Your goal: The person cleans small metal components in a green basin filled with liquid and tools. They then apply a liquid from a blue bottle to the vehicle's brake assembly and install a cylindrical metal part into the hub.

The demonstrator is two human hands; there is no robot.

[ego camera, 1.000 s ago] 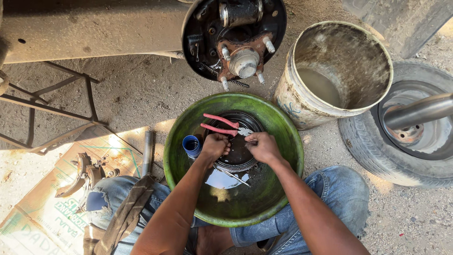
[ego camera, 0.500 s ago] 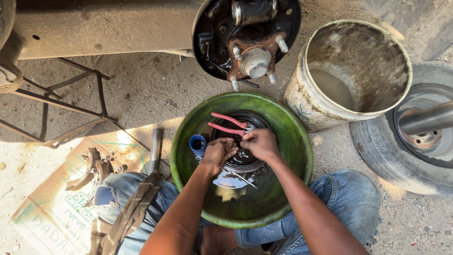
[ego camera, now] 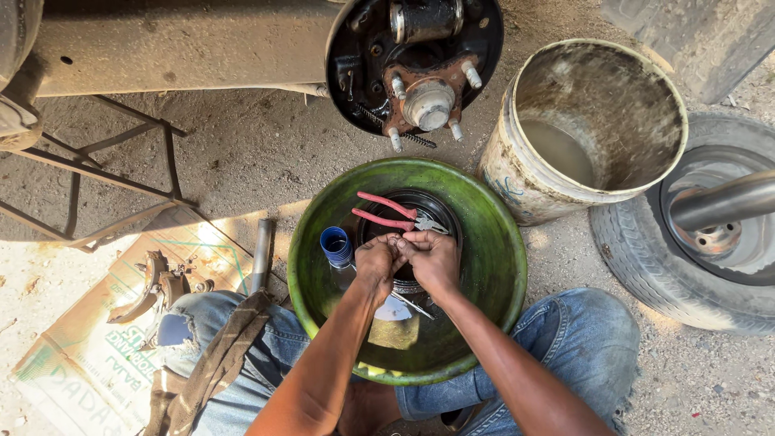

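1. My left hand (ego camera: 377, 260) and right hand (ego camera: 432, 257) meet at the centre of the frame, fingers curled together and touching over a small part I cannot make out; whether either hand is clamped on it I cannot tell.
2. Both hands hover inside the green basin (ego camera: 492, 266), just above the dark round drum (ego camera: 408, 211) that lies in its middle.
3. The basin's rim rings my wrists closely; there is open room inside it toward the upper right, and less toward the lower edge where my forearms cross the rim.
4. The red-handled pliers (ego camera: 387, 211) lie on the drum just above my knuckles, handles pointing to the upper left.
5. A blue ribbed cap (ego camera: 335, 245) stands just left of my left hand, near the basin wall.
6. A thin metal rod (ego camera: 416, 305) lies below my hands, over a pale disc.
7. Above the basin, the bare wheel hub (ego camera: 428, 101) with its studs hangs close to the rim.
8. A dirty white bucket (ego camera: 525, 182) touches the basin's upper right edge; a tyre (ego camera: 646, 258) sits further right.
9. To the left, brake shoes (ego camera: 157, 282) rest on cardboard (ego camera: 73, 363) beside my knee.
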